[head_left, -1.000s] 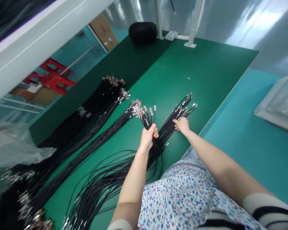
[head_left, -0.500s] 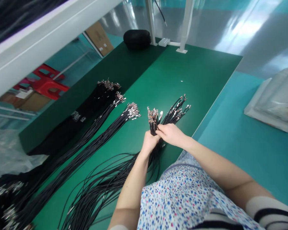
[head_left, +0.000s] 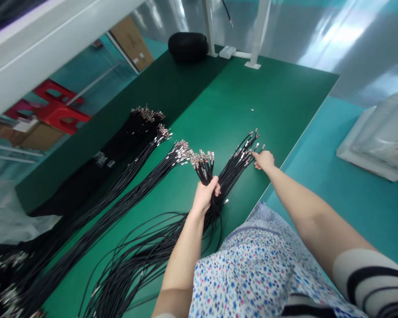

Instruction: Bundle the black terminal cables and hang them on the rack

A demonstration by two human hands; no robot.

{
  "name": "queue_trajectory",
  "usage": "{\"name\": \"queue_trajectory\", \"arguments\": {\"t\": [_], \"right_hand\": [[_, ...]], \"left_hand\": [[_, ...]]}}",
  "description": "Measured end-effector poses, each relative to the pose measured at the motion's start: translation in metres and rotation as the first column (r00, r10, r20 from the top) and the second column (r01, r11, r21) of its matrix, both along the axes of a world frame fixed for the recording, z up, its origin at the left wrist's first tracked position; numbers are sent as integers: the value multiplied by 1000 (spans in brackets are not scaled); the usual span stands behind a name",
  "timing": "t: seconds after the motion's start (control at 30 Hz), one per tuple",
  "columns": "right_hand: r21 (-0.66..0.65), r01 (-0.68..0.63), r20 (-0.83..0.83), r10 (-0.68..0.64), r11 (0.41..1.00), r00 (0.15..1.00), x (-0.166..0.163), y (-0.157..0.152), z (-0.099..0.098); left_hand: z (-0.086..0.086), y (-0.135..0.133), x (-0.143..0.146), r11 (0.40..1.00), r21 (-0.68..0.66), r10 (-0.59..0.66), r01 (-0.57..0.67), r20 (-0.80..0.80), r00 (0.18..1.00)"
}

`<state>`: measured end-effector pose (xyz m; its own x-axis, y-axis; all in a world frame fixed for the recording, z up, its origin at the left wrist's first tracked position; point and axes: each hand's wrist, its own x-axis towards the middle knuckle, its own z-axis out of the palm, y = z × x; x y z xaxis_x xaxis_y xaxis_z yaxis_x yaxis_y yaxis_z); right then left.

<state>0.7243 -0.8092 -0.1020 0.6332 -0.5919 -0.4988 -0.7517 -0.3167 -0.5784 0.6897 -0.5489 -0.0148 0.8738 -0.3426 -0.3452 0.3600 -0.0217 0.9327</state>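
Note:
My left hand [head_left: 205, 194] is closed round a bunch of black cables [head_left: 205, 173], just below their metal end terminals, which fan out above the fist. Beside it, a looser bunch of black cables [head_left: 237, 163] lies on the green table, its terminals pointing away from me. At the right edge of that bunch, my right hand [head_left: 264, 160] pinches the end of one cable between thumb and forefinger. The lengths of the cables [head_left: 142, 260] trail in loops toward the lower left.
More black cable bundles [head_left: 132, 190] with metal ends lie to the left on the green table [head_left: 272, 92]. A black case [head_left: 188, 47] stands at the back near a white frame post [head_left: 260, 33]. A white shelf beam [head_left: 53, 48] crosses the upper left. Wrapped stacks [head_left: 378, 137] sit at right.
My right hand has left the bunch in my left fist and moved right to the ends of the loose cables. My left hand has shifted slightly left, its bunch tilting left.

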Motion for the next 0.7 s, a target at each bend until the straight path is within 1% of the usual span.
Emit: {"name": "queue_trajectory", "arguments": {"t": [0.1, 0.17, 0.23, 0.3, 0.37, 0.4, 0.43, 0.47, 0.5, 0.53, 0.57, 0.6, 0.63, 0.67, 0.7], "right_hand": [[-22, -11, -49, 10, 1000, 999, 14, 0, 2], [-20, -6, -77, 5, 1000, 997, 17, 1, 4], [-19, 7, -83, -8, 1000, 997, 14, 1, 7], [-37, 18, -76, -21, 999, 997, 2, 0, 15], [-93, 14, -28, -17, 996, 999, -18, 1, 31], [-130, -4, 32, 9, 992, 999, -30, 4, 42], [-151, -44, 111, 61, 988, 992, -41, 9, 55], [-145, -113, 192, 140, 983, 971, -52, 17, 68], [-107, -216, 272, 237, 971, 933, -61, 27, 82], [-27, -350, 330, 339, 936, 881, -68, 40, 95], [74, -488, 371, 430, 870, 823, -72, 55, 107], [164, -598, 409, 498, 784, 765, -74, 71, 118], [224, -670, 443, 538, 708, 717, -73, 87, 126], [231, -711, 481, 557, 664, 677, -71, 102, 133], [188, -727, 517, 563, 660, 645, -68, 116, 138]], "left_hand": [[-1, -4, 1, 996, -91, -1, -7, -81, 997], [-1, -7, 3, 992, -124, -4, -11, -117, 993], [-1, -8, 3, 991, -134, 8, -25, -129, 992], [-2, -8, 2, 988, -147, 32, -51, -127, 991], [-1, -7, 1, 984, -159, 64, -81, -111, 992], [-1, -7, 0, 984, -157, 75, -89, -94, 993], [0, -6, -2, 986, -145, 77, -87, -71, 994], [1, -6, -3, 989, -127, 65, -70, -44, 997], [3, -6, -5, 994, -106, 36, -37, -16, 999], [4, -6, -6, 996, -89, -9, 9, 5, 1000], [5, -5, -8, 995, -75, -56, 58, 22, 998], [6, -4, -10, 993, -64, -100, 102, 34, 994], [6, -2, -11, 990, -53, -129, 131, 41, 991], [7, 1, -13, 989, -34, -141, 142, 45, 989], [7, 4, -14, 991, -6, -133, 133, 49, 990]]}}
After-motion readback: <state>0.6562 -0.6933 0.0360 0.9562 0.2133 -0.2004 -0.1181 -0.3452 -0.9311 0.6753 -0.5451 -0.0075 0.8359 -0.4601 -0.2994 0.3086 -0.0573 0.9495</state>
